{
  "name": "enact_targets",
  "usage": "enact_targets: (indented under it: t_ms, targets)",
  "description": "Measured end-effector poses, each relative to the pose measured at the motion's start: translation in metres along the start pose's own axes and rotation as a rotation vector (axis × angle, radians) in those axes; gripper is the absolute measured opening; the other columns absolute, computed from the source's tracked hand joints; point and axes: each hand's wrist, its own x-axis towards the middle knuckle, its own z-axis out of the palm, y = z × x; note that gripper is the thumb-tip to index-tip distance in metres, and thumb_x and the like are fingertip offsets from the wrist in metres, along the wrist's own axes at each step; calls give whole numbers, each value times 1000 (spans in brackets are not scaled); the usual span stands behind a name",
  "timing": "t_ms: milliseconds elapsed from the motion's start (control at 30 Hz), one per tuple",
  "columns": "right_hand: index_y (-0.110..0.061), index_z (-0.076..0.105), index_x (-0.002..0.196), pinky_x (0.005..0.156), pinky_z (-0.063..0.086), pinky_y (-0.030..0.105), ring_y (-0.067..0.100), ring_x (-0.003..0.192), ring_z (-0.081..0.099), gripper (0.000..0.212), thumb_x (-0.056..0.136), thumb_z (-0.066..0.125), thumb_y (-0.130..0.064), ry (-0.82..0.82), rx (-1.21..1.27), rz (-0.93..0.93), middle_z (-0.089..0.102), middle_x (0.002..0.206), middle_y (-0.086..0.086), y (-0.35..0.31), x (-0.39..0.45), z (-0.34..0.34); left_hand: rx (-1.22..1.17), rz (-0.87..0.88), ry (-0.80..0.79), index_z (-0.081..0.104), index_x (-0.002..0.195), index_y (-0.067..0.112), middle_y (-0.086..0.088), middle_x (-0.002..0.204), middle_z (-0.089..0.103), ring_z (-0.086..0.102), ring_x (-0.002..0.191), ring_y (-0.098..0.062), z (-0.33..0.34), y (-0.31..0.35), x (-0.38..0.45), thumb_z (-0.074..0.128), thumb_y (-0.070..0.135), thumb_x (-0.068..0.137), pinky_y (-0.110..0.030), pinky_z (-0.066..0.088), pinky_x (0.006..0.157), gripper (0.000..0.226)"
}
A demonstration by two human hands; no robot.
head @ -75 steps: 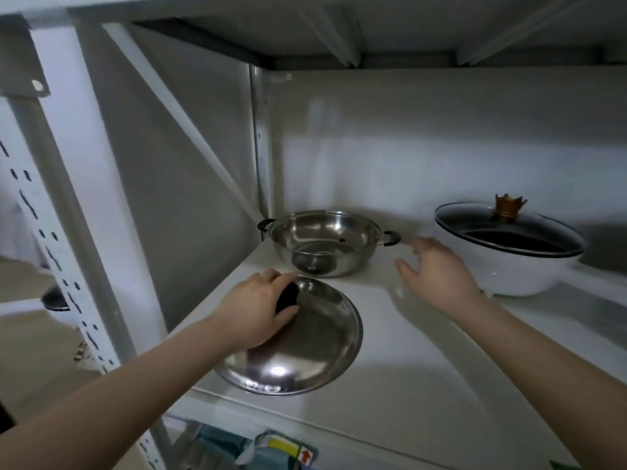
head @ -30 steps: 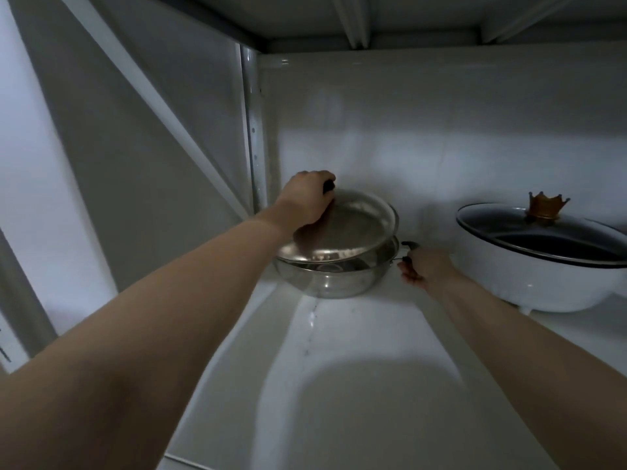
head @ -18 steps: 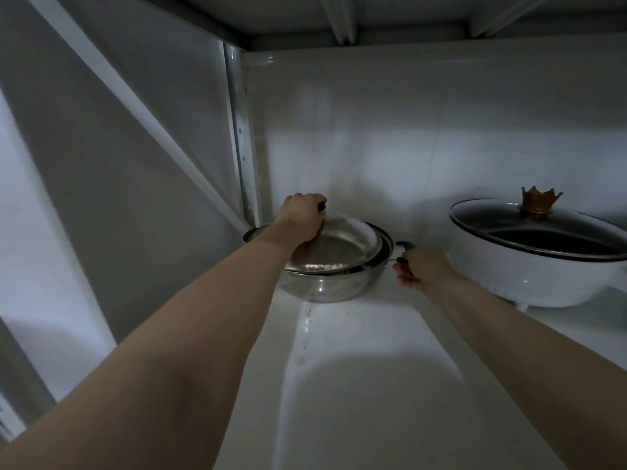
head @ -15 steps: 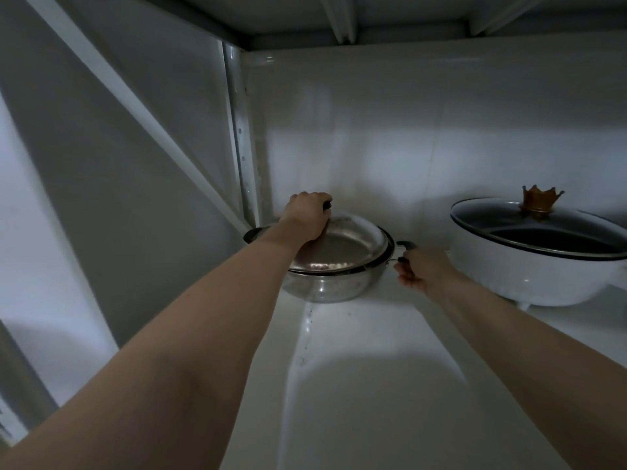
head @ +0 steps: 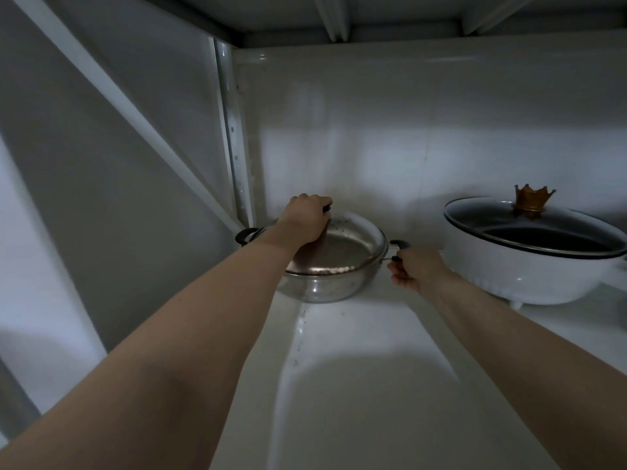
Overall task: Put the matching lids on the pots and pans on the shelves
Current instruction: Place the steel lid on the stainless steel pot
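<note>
A steel pot [head: 319, 286] with two black side handles stands at the back left of the white shelf [head: 356, 385]. Its steel lid [head: 342, 249] lies on the pot's rim. My left hand [head: 305, 220] grips the lid's black knob from above. My right hand [head: 415, 268] holds the pot's right handle, fingers curled round it. To the right stands a white pot [head: 529, 269] covered by a glass lid [head: 532, 228] with a gold crown knob.
A white upright post [head: 234, 140] and a diagonal brace [head: 129, 106] frame the shelf's left side. The shelf above [head: 339, 15] hangs low overhead. The back wall [head: 407, 130] is close behind both pots.
My left hand carried the steel lid from the shelf front up onto the steel pot and lowered it flat on the rim. My right hand took the pot's right handle.
</note>
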Motion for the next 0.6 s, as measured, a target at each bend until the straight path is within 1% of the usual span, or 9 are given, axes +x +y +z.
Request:
enact_targets:
  t_ms: [67,133,167,233,300,367,433,500,600]
  targets:
    - [-18,53,120,30,42,13,5,33,52,36,94,33,-4,10,8,4,48,64,4,0,1,1,8,9,-15,56,120,7,-16,119,63,54,110,-34,-2,0,0,37,17,97,-37,41,94,31]
    - [-19,52,106,30,43,13,-1,24,47,26,94,33,-4,18,14,7,49,63,4,0,2,1,13,13,-25,55,122,7,-16,123,62,52,113,-35,-4,0,1,37,17,98,-37,40,97,32]
    - [-18,52,98,30,43,13,-1,23,46,24,94,33,-4,19,15,10,49,63,4,0,2,1,15,14,-29,55,123,7,-16,124,61,52,114,-35,-4,-1,1,37,17,98,-37,40,97,33]
    - [-19,51,80,31,43,12,-1,22,46,27,94,33,-3,22,11,13,49,63,5,-1,2,0,22,16,-37,55,124,8,-16,124,61,52,115,-35,-5,-1,-1,37,16,98,-37,40,98,33]
    - [-22,47,72,30,43,12,-1,23,46,32,94,33,-3,25,8,7,50,62,5,0,2,0,23,17,-41,55,124,8,-17,123,61,52,114,-35,-5,0,-2,37,16,98,-37,40,97,33]
    - [-22,50,75,31,43,13,-1,24,47,31,94,33,-3,30,10,-1,49,62,4,0,2,0,15,13,-35,55,124,8,-16,122,62,53,113,-35,-4,0,-3,37,17,98,-37,40,97,33]
    - [-19,53,90,31,43,13,0,25,48,24,93,34,-4,37,8,2,50,63,4,1,4,0,0,-2,-21,55,123,8,-17,120,63,53,111,-35,-3,0,-5,37,17,98,-37,42,95,33]
    - [-16,49,100,30,43,14,0,24,47,19,94,35,-5,43,3,11,50,63,4,1,5,0,-22,-23,-13,54,124,7,-19,120,63,53,111,-35,-2,1,-8,37,18,98,-37,42,95,33]
    - [-18,48,103,31,43,14,3,27,49,21,94,34,-5,29,-8,5,49,64,5,0,4,0,-73,-49,-16,51,132,11,-19,126,60,51,117,-35,-3,3,-12,38,19,98,-36,40,99,37]
